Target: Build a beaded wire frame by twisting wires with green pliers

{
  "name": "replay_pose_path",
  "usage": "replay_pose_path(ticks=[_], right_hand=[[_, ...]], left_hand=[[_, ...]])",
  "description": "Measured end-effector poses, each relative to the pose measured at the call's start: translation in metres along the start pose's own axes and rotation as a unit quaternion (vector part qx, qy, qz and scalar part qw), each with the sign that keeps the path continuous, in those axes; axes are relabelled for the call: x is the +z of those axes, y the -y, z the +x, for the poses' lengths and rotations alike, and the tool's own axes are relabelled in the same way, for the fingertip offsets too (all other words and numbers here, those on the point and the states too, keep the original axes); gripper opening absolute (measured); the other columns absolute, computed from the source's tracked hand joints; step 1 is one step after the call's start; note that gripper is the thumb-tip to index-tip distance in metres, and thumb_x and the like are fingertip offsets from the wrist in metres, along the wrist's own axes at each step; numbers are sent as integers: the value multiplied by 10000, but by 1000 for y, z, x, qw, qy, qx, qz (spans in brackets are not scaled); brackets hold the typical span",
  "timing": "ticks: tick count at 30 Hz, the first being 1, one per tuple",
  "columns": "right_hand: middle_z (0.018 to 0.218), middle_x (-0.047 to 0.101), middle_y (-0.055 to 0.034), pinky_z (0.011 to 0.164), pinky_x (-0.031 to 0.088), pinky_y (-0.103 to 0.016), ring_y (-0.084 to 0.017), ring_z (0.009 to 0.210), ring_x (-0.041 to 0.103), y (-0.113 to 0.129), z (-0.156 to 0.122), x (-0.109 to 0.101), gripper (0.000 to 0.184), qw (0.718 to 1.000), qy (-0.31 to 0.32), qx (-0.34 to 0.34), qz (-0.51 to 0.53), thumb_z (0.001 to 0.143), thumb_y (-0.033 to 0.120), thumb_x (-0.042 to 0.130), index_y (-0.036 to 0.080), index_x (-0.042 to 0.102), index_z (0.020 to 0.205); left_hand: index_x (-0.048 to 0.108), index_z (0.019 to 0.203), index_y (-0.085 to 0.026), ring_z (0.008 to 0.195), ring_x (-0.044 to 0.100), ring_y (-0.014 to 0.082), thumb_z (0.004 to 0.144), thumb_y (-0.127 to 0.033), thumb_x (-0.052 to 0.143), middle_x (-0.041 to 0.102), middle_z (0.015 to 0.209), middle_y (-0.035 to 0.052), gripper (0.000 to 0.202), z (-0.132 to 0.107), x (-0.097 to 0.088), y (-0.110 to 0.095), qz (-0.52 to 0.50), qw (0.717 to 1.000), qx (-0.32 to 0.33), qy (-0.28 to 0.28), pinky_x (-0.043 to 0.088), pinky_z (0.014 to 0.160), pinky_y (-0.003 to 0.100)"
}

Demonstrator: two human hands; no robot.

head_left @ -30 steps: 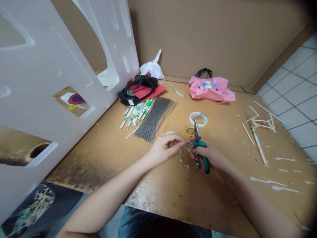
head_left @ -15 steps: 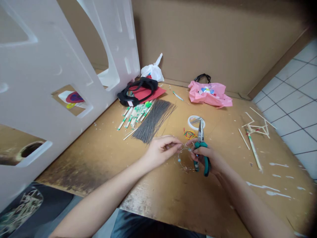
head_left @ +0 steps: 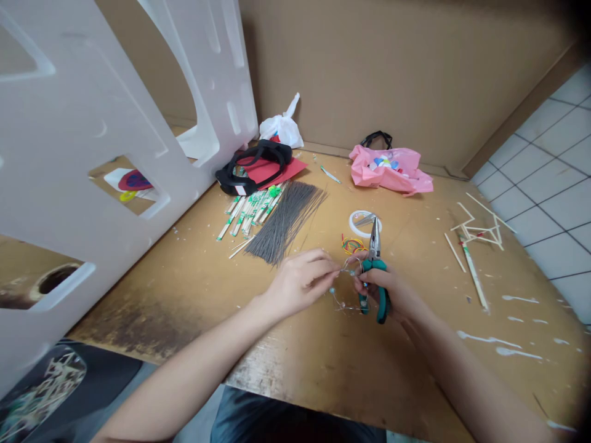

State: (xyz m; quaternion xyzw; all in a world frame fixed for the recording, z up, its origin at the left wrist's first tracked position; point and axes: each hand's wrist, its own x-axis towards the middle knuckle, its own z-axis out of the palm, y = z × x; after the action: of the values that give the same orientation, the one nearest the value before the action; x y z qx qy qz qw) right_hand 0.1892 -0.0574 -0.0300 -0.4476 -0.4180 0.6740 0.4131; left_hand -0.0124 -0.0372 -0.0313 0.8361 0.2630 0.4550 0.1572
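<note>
A thin wire ring strung with pale blue beads (head_left: 332, 290) hangs between my two hands above the table. My left hand (head_left: 305, 280) pinches the ring's wire at its upper left, fingertips together. In my right hand (head_left: 381, 286) is a pair of long-nose pliers (head_left: 375, 249) with green handles, jaws pointing away from me; its fingertips also steady the ring's right side. Just beyond the hands lie a coil of yellow, red and green cord (head_left: 353, 246) and a white ring-shaped spool (head_left: 355, 223). Fine detail of the wire is too small to tell.
Left of centre lie a bundle of grey wires (head_left: 286, 221), wrapped chopsticks (head_left: 247, 215) and a black headset strap (head_left: 226, 178). A pink bag (head_left: 364, 175) and white bag (head_left: 284, 129) stand at the back. A stick frame (head_left: 482, 234) is at right; a white plastic panel (head_left: 138, 92) borders the left.
My fingers have shifted slightly on the wire ring, and the left fingertips hold its wire a little nearer the right hand. The pliers stay in my right hand.
</note>
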Motion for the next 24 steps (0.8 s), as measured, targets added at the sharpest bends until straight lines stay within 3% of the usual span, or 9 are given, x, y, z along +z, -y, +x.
replay_pose_path(ticks=[5, 8, 12, 15, 24], right_hand=[[595, 572, 37, 511, 367, -242, -113, 543, 493, -1, 0, 1, 312, 1000, -12, -8, -17, 667, 187, 576, 191, 560, 979], [608, 576, 37, 522, 388, -246, -117, 557, 510, -1, 0, 0, 322, 999, -10, -13, -39, 674, 190, 571, 196, 557, 996], [609, 598, 29, 526, 417, -256, -124, 556, 518, 2, -3, 4, 326, 996, -7, 6, -91, 659, 221, 594, 190, 547, 980], [632, 599, 26, 542, 448, -271, -128, 569, 534, 5, -5, 10, 318, 989, -16, 5, -149, 628, 229, 627, 182, 548, 932], [620, 562, 46, 528, 468, -269, -126, 560, 537, 11, -9, 18, 343, 983, -28, -3, -182, 621, 223, 592, 194, 527, 956]], left_hand=[[662, 828, -138, 667, 607, 94, 857, -182, 558, 672, 757, 47, 117, 1, 2, -2, -42, 998, -37, -17, 478, 603, 202], [642, 837, -142, 622, 578, 86, 872, -190, 534, 663, 725, 28, 124, 2, -2, -6, -58, 995, -76, 18, 451, 582, 199], [604, 868, -134, 681, 574, 114, 902, -182, 458, 651, 760, 48, 157, 4, -7, -9, -64, 993, -29, 96, 456, 635, 233], [596, 877, -127, 701, 563, 128, 905, -167, 444, 646, 768, 63, 159, 5, -6, -8, -51, 994, 4, 94, 450, 651, 245], [585, 863, -124, 662, 551, 126, 913, -169, 419, 610, 718, 50, 179, 4, -1, -7, -10, 995, -14, 102, 435, 617, 238]])
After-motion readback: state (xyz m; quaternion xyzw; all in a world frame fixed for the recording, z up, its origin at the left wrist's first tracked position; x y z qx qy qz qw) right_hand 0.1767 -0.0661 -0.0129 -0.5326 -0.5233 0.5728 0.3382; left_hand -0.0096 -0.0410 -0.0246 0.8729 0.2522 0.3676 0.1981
